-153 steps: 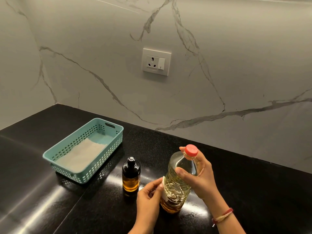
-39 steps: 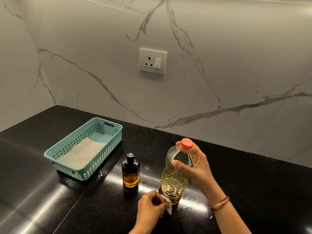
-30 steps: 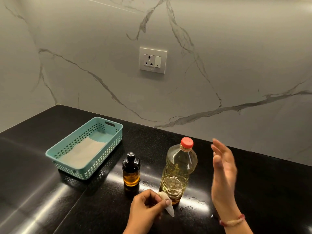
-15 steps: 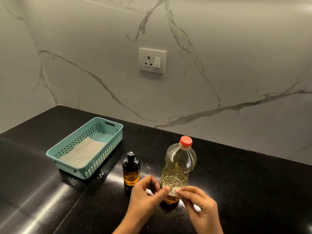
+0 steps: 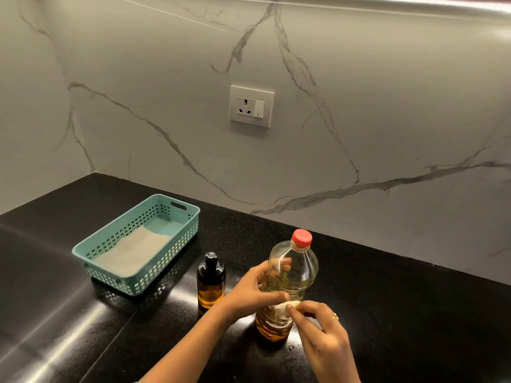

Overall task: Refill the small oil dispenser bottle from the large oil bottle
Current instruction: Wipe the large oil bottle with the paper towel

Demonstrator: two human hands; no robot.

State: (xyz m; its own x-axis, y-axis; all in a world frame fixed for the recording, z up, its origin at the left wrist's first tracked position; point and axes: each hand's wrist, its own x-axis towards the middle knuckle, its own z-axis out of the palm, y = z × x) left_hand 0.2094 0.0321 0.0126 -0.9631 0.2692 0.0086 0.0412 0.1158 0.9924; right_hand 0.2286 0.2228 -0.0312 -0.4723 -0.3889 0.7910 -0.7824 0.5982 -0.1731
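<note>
Small amber glass oil dispenser bottle (image 5: pixel 211 281) w/ black pump top stands on black glossy counter (image 5: pixel 401 322), just left of large clear plastic oil bottle (image 5: pixel 287 288), red cap on. Your left hand (image 5: pixel 253 293) wraps its midsection; right hand (image 5: pixel 322 331) pinches small white wad (image 5: pixel 286 305) vs. bottle. Teal perforated basket (image 5: pixel 138 248) further left.

A teal perforated basket (image 5: pixel 138 246) sits on the glossy black surface (image 5: pixel 401 313) towards the left, its long side running diagonally back to the wall, with a pale folded cloth (image 5: pixel 132 251) lying flat in its bottom. Behind the surface rises a white marble-patterned wall (image 5: pixel 359 106) with grey veins, and on it sits a white socket plate with a switch (image 5: pixel 251 105).
</note>
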